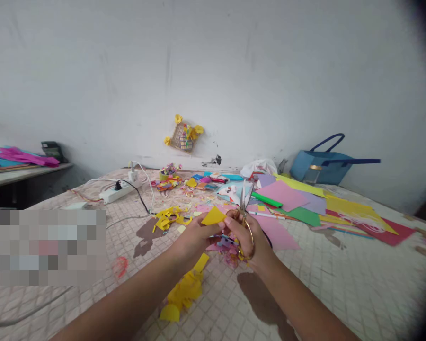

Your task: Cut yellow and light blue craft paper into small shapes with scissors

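My left hand [195, 233] pinches a small yellow piece of paper [213, 216] between thumb and fingers. Gold-handled scissors [249, 237] hang on my right hand [250, 239], their blades pointing up and away from me. The right thumb and fingertips also touch the yellow piece's right edge. Under my left forearm lies a pile of cut yellow paper pieces [184, 290]. More yellow scraps [170, 218] lie just beyond the left hand. Pink and purple scraps [230, 255] show below both hands, partly hidden by them.
A white glue gun [230, 193] lies beyond my hands. Coloured paper sheets [286, 195] spread to the right, before a blue bag [319, 166]. At left is a power strip [119, 190] with cables. A small decorated basket piece [183, 136] is on the wall.
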Tool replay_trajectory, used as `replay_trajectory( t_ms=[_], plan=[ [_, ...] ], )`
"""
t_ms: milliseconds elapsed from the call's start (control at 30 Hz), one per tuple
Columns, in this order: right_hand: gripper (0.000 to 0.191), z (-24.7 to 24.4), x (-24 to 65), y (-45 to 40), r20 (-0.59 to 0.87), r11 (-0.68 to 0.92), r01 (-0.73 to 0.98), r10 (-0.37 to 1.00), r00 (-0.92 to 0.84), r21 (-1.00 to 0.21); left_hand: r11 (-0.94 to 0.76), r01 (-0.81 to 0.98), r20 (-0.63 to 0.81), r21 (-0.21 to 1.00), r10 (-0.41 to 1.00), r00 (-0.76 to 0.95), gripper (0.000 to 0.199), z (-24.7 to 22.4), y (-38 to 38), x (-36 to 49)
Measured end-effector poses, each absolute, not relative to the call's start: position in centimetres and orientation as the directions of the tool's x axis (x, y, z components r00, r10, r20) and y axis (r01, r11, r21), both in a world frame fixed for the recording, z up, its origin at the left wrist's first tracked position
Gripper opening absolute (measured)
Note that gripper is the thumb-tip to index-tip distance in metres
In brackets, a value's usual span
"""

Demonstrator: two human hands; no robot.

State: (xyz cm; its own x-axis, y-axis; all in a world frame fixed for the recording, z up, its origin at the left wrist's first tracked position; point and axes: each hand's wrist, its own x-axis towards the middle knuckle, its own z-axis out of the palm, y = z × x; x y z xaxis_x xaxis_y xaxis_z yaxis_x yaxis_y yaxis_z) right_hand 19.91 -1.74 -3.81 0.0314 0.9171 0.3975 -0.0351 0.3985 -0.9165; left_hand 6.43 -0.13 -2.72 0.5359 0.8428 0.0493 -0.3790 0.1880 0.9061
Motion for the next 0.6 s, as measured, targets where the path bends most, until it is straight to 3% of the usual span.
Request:
replay_trajectory(
  t_ms=[100, 267, 433, 600],
  plan=[
    [0.027, -3.3, 20.3, -2.1, 0.394, 0.394, 0.014, 0.918, 0.038, -0.919, 0.109, -0.257, 0.038, 0.960, 0.862, 0.506, 0.028, -2.5, -0.2, 6.3],
    [0.027, -2.4, 20.6, -2.7, 0.306, 0.306, 0.094, 0.952, -0.014, -0.947, -0.135, -0.049, 0.142, 0.990, 0.862, 0.486, 0.023, -1.6, -0.2, 6.0],
    [0.032, -2.5, 20.6, -3.1, 0.452, 0.440, 0.222, 0.892, 0.005, -0.870, -0.188, -0.162, 0.232, 0.969, 0.918, 0.321, 0.024, -1.6, -0.3, 5.7],
    [0.032, -3.6, 19.8, -3.5, 0.434, 0.436, 0.402, 0.895, -0.101, -0.805, -0.260, -0.310, 0.319, 0.914, 0.934, 0.158, 0.027, -1.7, -0.5, 5.6]
  ],
)
